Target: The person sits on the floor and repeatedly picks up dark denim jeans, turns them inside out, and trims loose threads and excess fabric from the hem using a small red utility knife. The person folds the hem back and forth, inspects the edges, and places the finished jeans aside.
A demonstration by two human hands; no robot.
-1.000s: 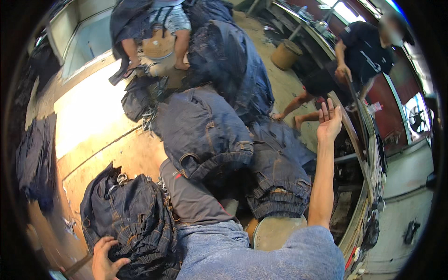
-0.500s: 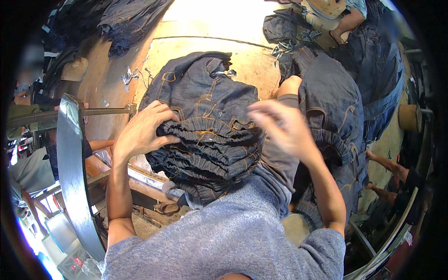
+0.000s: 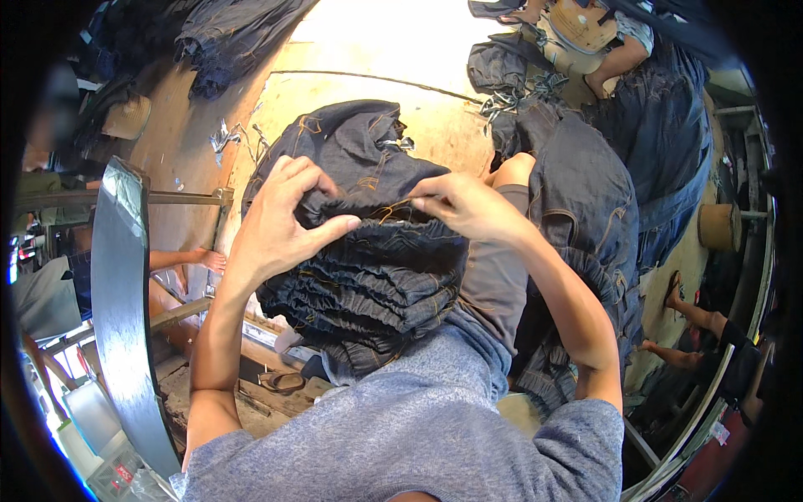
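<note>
A stack of dark blue denim trousers (image 3: 368,289) with gathered elastic waistbands and orange stitching lies in front of my body. My left hand (image 3: 280,222) curls over the left side of the top trousers, its thumb and forefinger around a fold of the waistband. At the middle of that waistband, my right hand (image 3: 468,207) has thumb and fingertips pinched together on a loose orange thread (image 3: 389,212). The top waistband is lifted a little, with a dark gap under it. Some left fingertips are hidden by the cloth.
More denim trousers (image 3: 585,184) are heaped at my right, against my leg. A dark curved panel (image 3: 121,309) stands at the left beside a rail (image 3: 184,198). Other people's limbs show at both sides and far right. Thread scraps (image 3: 222,140) lie on the wooden surface (image 3: 351,88).
My right hand has come in from the right and lower to the waistband, closing on the thread. My left hand has shifted slightly inward, and the top waistband is raised.
</note>
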